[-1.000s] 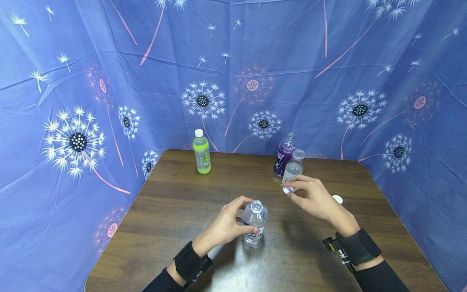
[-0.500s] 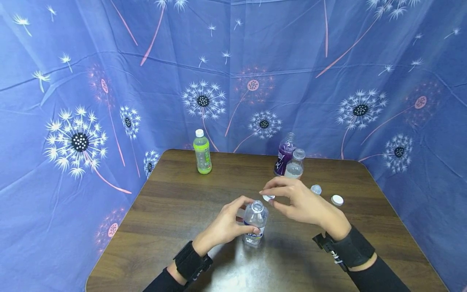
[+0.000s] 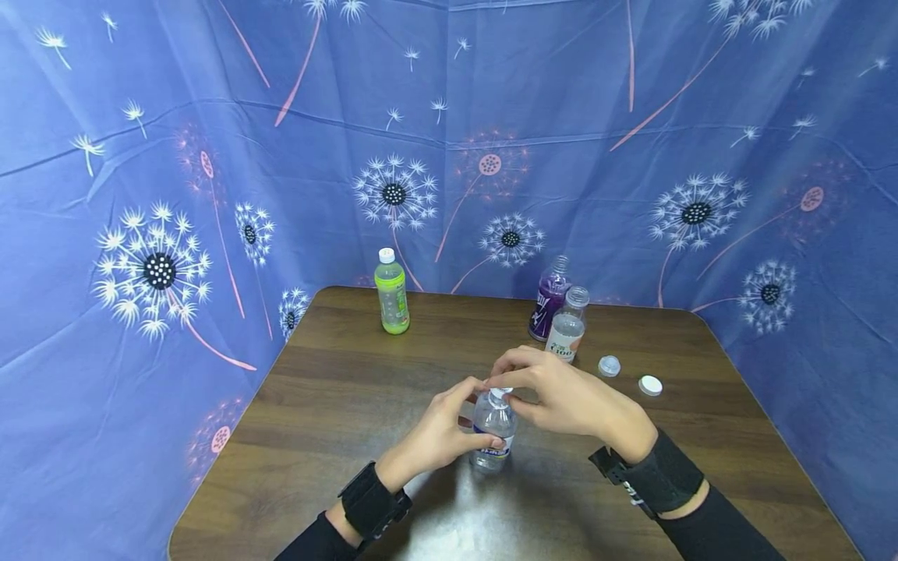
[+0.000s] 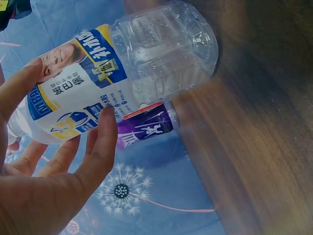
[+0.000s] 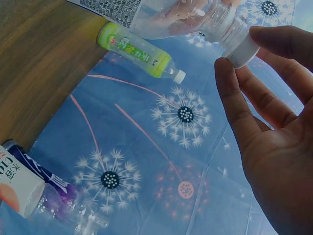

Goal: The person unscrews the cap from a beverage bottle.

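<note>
Clear bottle (image 3: 495, 425): inside the left hand's (image 3: 442, 425) grasp, between thumb and fingers, directly below the right hand's (image 3: 561, 389) fingertips. Upright, base down at the table (image 3: 337, 405).

White cap (image 5: 240, 51): at the bottle mouth, between the right hand's thumb and a finger, on the side nearest the left hand. Sits over the neck; whether it has caught the thread is hard to tell, since fingers cover part of it.

Left hand: curled part-way round the bottle body, thumb on one side, fingers on the other, over the label. Right hand: pinching the white cap by its edge, gap only as wide as the cap, remaining fingers bent behind it.

Bottle look: transparent plastic, moulded grooves near the base, small drops on the wall. Label (image 4: 73, 83) white, blue and yellow, printed characters, portrait photo. White cap plain, smooth top.

Around: bottle with C100 label (image 3: 565, 335) just beyond the right hand, lower part hidden by it, white label with orange. Purple bottle (image 3: 547, 308) right behind that, farther from the hand. Clear cap (image 3: 609, 366) beyond the right hand's wrist; loose white cap (image 3: 650, 385) near it, farther right. Green bottle (image 3: 391, 296), white-topped, well beyond the left hand. Blue dandelion curtain (image 3: 302, 179) past everything. Black wristband on each wrist.
</note>
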Demonstrator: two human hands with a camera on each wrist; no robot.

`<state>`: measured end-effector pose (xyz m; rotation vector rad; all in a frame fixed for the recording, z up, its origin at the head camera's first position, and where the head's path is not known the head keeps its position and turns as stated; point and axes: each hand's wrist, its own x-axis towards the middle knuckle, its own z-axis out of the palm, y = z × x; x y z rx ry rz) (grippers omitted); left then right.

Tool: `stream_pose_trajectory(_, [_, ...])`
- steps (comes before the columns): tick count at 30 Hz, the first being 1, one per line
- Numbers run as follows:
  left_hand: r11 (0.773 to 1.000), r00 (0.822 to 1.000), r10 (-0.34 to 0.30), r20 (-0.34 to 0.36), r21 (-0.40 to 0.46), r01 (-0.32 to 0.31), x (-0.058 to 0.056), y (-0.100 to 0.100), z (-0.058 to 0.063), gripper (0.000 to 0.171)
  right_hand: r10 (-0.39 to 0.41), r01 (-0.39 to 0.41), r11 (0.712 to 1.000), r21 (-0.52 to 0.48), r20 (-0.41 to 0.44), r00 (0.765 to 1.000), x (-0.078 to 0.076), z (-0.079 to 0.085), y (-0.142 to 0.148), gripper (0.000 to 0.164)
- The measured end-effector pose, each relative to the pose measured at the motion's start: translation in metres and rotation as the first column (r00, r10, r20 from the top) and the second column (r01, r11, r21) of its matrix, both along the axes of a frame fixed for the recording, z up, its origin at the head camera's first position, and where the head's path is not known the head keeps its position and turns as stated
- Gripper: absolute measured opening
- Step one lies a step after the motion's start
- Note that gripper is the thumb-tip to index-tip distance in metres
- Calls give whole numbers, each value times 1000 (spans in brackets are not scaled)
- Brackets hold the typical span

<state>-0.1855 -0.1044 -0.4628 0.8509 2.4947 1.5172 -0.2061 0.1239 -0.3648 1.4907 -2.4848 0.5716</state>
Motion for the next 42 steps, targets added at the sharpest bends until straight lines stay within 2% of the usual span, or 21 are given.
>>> stream_pose_trajectory(14, [1000, 1000, 6, -12, 25, -6, -2, 2, -4, 61, -44, 43, 997, 57, 25, 999, 3, -1, -3, 26])
stream_pose_trajectory(30, [1000, 999, 15, -35, 18, -14, -2, 2, -2, 62, -38, 37, 997, 62, 15, 999, 0, 0, -3, 25])
stream_pose_trajectory(42, [999, 999, 16, -29, 36, -15, -2, 2, -2, 62, 3, -4, 999, 32, 18, 1000, -1, -3, -2, 28])
